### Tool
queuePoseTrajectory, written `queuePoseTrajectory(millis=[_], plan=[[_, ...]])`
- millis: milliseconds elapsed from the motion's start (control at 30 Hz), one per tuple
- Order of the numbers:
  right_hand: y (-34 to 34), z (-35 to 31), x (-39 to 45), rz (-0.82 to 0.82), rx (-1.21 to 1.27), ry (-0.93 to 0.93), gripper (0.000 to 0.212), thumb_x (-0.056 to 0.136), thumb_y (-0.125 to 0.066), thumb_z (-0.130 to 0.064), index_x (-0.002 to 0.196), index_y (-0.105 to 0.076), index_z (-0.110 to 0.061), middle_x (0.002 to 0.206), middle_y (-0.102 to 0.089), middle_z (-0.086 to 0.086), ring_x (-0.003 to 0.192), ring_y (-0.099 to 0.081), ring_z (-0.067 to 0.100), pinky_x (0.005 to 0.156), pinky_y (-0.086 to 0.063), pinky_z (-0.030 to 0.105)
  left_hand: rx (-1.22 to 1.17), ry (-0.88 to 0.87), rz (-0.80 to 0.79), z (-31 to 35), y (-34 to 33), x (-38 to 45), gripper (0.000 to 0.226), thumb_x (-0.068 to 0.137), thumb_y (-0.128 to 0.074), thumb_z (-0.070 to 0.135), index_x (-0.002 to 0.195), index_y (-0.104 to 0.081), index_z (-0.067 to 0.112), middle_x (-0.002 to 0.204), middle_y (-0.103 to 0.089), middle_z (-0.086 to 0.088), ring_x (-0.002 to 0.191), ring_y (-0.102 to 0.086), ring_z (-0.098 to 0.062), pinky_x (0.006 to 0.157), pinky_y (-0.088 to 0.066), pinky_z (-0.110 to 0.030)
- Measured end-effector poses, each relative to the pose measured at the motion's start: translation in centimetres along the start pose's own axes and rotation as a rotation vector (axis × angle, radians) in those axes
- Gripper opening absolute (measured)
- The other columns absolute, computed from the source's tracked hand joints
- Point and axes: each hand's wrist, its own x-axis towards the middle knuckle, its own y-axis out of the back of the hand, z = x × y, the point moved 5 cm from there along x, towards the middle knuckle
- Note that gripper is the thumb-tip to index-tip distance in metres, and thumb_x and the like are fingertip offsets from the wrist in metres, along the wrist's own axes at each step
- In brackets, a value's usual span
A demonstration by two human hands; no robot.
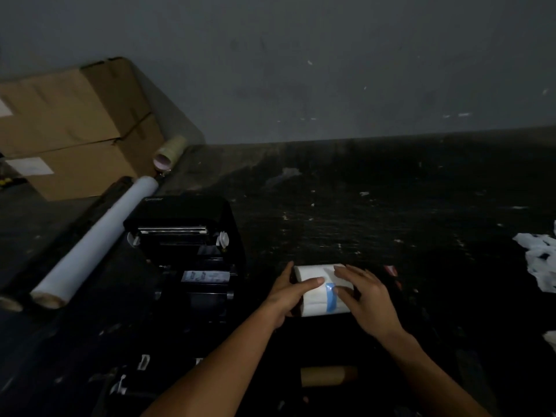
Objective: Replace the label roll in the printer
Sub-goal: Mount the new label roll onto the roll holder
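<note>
we have the new label roll lying on the dark table, a little to the right of the open printer, near it but not touching. its long axis runs left to right across our view, so it lies about parallel to the printer's empty bay. our left hand holds the roll at its left end, with the thumb laid over the top of the paper. our right hand rests on the right part, fingers bent down near the blue tape strip that seems to seal the loose end. we cannot tell if those fingers already pinch the tape or only touch it.

the left hand is nearer to the printer, so we judge that the roll must travel to the left to reach the bay, after the tape is off.

the light is very poor. the inside of the bay is mostly black and its holders are hard to make out. a brown cardboard core lies on the table between our forearms, probably the old one.
</note>
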Motion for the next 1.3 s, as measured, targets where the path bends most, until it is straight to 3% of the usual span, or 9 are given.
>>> queuePoseTrajectory(millis=[100, 200, 400, 600, 700, 800, 967, 1167, 1300], plan=[[-0.1, -0.7, 0.3, 0.019, -0.06, 0.066, 0.039, 0.084, -0.065, -0.014, 0.122, -0.06, -0.023, 0.124, -0.064, -0.001, 0.119, -0.054, 0.01, 0.111, -0.034, 0.038, -0.006, -0.006, 0.003, 0.1, -0.1, 0.0, 0.077, 0.075, -0.078, 0.035, 0.141, -0.038, 0.035, 0.113, -0.059, 0.007, 0.092, -0.058, -0.006, 0.074, -0.049, -0.029], [0.2, -1.2, 0.4, 0.048, -0.052, 0.083, 0.04, 0.083, -0.066, -0.011, 0.121, -0.061, -0.02, 0.115, -0.069, 0.0, 0.111, -0.06, 0.013, 0.108, -0.035, 0.035, 0.003, 0.011, -0.003, 0.2, -0.1, 0.2, 0.074, 0.072, -0.08, 0.038, 0.136, -0.044, 0.035, 0.123, -0.06, 0.002, 0.096, -0.06, -0.01, 0.069, -0.051, -0.028], [0.3, -1.7, 0.6, 0.069, 0.019, 0.025, 0.04, 0.081, -0.068, -0.009, 0.119, -0.061, -0.017, 0.101, -0.071, 0.0, 0.099, -0.062, 0.012, 0.096, -0.048, 0.036, 0.046, 0.055, 0.004, 0.2, 0.1, 0.8, 0.077, 0.06, -0.083, 0.05, 0.13, -0.051, 0.038, 0.121, -0.064, 0.003, 0.103, -0.063, -0.016, 0.079, -0.054, -0.035], [0.8, -1.6, -0.4, -0.031, 0.271, -0.15, 0.039, 0.084, -0.065, -0.011, 0.118, -0.055, -0.026, 0.086, -0.07, -0.012, 0.09, -0.061, -0.008, 0.076, -0.043, 0.004, 0.041, 0.07, 0.002, 0.5, 0.0, 0.8, 0.058, 0.066, -0.082, 0.044, 0.119, -0.058, 0.036, 0.115, -0.067, 0.002, 0.099, -0.064, -0.017, 0.072, -0.054, -0.033], [1.1, -0.8, -1.4, -0.075, 0.37, -0.217, 0.038, 0.082, -0.068, -0.012, 0.115, -0.056, -0.028, 0.086, -0.073, -0.011, 0.092, -0.064, -0.005, 0.082, -0.045, 0.013, 0.006, 0.088, -0.003, 0.1, 0.1, 1.1, 0.054, 0.063, -0.083, 0.045, 0.113, -0.062, 0.037, 0.111, -0.069, 0.001, 0.1, -0.065, -0.021, 0.086, -0.055, -0.045], [1.3, 0.1, -2.5, -0.108, 0.457, -0.269, 0.037, 0.081, -0.07, -0.012, 0.112, -0.057, -0.027, 0.088, -0.074, -0.01, 0.091, -0.066, -0.002, 0.088, -0.045, 0.02, -0.015, 0.083, 0.001, -0.1, 0.2, 1.3, 0.049, 0.064, -0.083, 0.044, 0.109, -0.062, 0.038, 0.112, -0.068, 0.0, 0.101, -0.064, -0.023, 0.087, -0.054, -0.046], [1.9, 2.1, -3.9, -0.032, 0.498, -0.36, 0.038, 0.08, -0.07, -0.006, 0.109, -0.055, -0.025, 0.081, -0.075, -0.005, 0.084, -0.067, -0.003, 0.075, -0.047, 0.011, -0.025, 0.068, -0.007, -0.3, 0.3, 1.4, 0.052, 0.065, -0.082, 0.045, 0.112, -0.061, 0.04, 0.114, -0.066, 0.001, 0.104, -0.061, -0.023, 0.09, -0.052, -0.049], [1.9, 5.9, -4.2, -0.002, 0.254, -0.39, 0.033, 0.08, -0.07, -0.008, 0.108, -0.059, -0.021, 0.085, -0.073, -0.008, 0.084, -0.063, -0.003, 0.075, -0.041, 0.005, -0.03, 0.059, -0.021, -0.7, 0.5, 1.5, 0.055, 0.062, -0.083, 0.045, 0.113, -0.06, 0.043, 0.117, -0.067, 0.0, 0.107, -0.062, -0.024, 0.09, -0.051, -0.052], [0.1, 7.8, -4.2, -0.043, 0.119, -0.407, 0.031, 0.081, -0.067, -0.007, 0.111, -0.061, -0.015, 0.087, -0.071, -0.004, 0.089, -0.066, 0.011, 0.081, -0.045, 0.019, -0.039, 0.015, -0.032, -0.9, 0.3, 1.1, 0.061, 0.069, -0.082, 0.038, 0.124, -0.054, 0.041, 0.117, -0.066, 0.002, 0.108, -0.061, -0.021, 0.088, -0.053, -0.05]])
